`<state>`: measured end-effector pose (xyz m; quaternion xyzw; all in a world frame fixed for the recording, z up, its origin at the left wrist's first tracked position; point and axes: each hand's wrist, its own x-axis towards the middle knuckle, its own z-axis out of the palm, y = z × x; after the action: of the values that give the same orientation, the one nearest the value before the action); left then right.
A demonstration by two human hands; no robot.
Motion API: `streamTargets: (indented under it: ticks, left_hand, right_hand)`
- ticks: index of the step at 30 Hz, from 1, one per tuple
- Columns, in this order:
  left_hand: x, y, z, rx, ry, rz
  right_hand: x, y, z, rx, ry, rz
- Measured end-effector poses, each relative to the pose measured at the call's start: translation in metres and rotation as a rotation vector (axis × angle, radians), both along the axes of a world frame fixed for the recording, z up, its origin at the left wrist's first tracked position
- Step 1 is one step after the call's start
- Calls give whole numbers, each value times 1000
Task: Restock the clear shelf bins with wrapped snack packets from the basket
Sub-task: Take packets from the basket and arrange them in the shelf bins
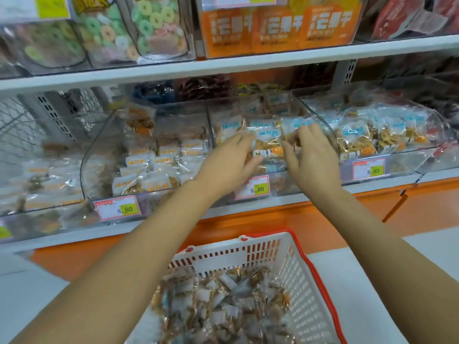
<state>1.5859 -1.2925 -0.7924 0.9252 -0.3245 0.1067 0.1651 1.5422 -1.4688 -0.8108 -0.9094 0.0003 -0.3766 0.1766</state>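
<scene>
Seemingly the right hand (pixel 310 155) pinches a blue packet (pixel 294 125); left hand (pixel 231 158), fingers (pixel 243 141) straight, touches nearby packets (pixel 267 144).

White basket (pixel 301 276) with red rim; blue-labelled packets (pixel 268 141); orange shelf base (pixel 285 222).

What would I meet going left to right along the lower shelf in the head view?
bin of orange-label packets → left hand → right hand, pinching a blue-label packet → bin of blue-label packets
</scene>
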Motion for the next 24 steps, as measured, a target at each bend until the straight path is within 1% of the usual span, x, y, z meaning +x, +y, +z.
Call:
streamTargets:
  ticks: [1, 2, 4, 5, 6, 7, 8, 9, 11, 13, 15, 16, 17, 19, 21, 24]
  left_hand:
    - [-15, 14, -4, -100, -78, -24]
    - [-29, 30, -11, -161, -119, -38]
    - [-54, 65, -36, -206, -141, -16]
    - [-63, 84, -54, -189, -128, 9]
    - [-72, 101, -71, -144, -92, 39]
    - [-79, 117, -90, -69, -22, 73]
    - [-86, 133, -109, 20, 78, 112]
    - [-93, 150, -128, 87, 189, 148]
    - [-106, 181, -163, 158, 355, 191]
    - [-119, 206, -188, 230, 470, 212]
    - [-132, 222, -202, 307, 558, 227]
    - [-137, 226, -205, 326, 587, 227]
    - [-142, 228, -208, 337, 591, 218]
    - [-146, 230, -212, 349, 575, 202]
    - [-148, 231, -214, 344, 587, 214]
    - [-148, 231, -217, 331, 646, 231]
  right_hand:
    - [-9, 15, -7, -9, -8, 91]
    - [-17, 31, -16, -44, 15, 172]
    - [-32, 61, -41, -136, 82, 318]
    - [-38, 74, -59, -181, 134, 371]
    - [-43, 86, -78, -207, 226, 421]
    - [-45, 96, -97, -225, 377, 438]
    - [-48, 106, -118, -228, 582, 430]
    - [-52, 113, -142, -186, 780, 404]
    - [-59, 127, -193, -12, 1084, 331]
    - [-72, 141, -235, 212, 1300, 308]
    - [-91, 158, -258, 470, 1481, 344]
    - [-102, 168, -266, 524, 1550, 362]
    - [-111, 177, -274, 512, 1575, 363]
    - [-123, 194, -289, 447, 1554, 355]
    - [-128, 204, -298, 463, 1561, 365]
    - [-122, 204, -282, 492, 1531, 336]
